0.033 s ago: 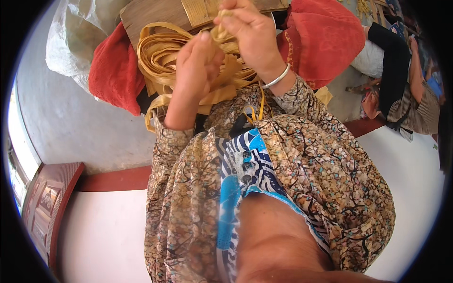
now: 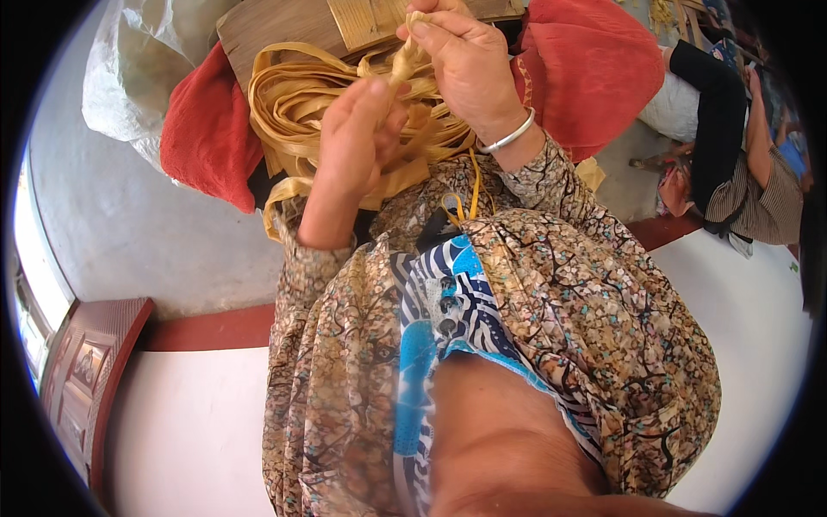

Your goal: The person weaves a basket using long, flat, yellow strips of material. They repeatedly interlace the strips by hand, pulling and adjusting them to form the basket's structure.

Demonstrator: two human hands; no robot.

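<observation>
Up near the top edge, both hands pinch a tan, ribbon-like strip (image 2: pixel 402 63). My left hand (image 2: pixel 355 129) is closed round its lower part, while the fingertips of my right hand (image 2: pixel 469 65) grip its upper end. Between them the strip looks folded or twisted. Under the hands lies a heaped coil of flat tan strips (image 2: pixel 289 99), with loose ends trailing over my lap. Part of this coil is hidden behind my hands and wrists. A silver bangle (image 2: pixel 510 133) circles my right wrist.
Wooden boards (image 2: pixel 280 30) lie beyond the coil. Red cloths (image 2: pixel 211 129) cover both knees' sides, and a clear plastic bag (image 2: pixel 129 77) stands at far left. Another person's dark-sleeved arm (image 2: pixel 711 112) shows at right. A brown carved door panel (image 2: pixel 90 370) is at lower left.
My right hand has shifted slightly right and my left hand slightly down. More of the strip now shows between them.
</observation>
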